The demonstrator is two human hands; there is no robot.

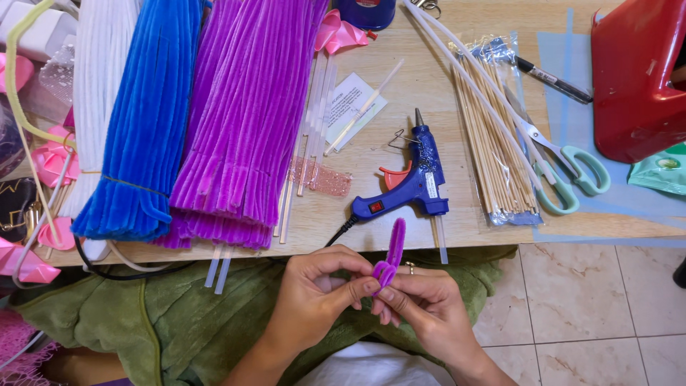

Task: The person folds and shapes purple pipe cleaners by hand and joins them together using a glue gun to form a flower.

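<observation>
Left hand point(314, 297) and right hand point(421, 304) both pinching a folded purple pipe cleaner point(391, 254), just below the blue glue gun point(411, 182), ring perhaps on the right, purple bundle point(243, 114) left of the gun

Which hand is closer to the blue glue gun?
Right. The right hand sits just below the blue glue gun, under its handle. The left hand is farther off, down and to its left.

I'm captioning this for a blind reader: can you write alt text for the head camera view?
Seen from above, the left hand and right hand pinch a folded purple pipe cleaner at the edge of a wooden table. On the table lie a blue glue gun, bundles of purple and blue pipe cleaners, wooden skewers and scissors.
</observation>
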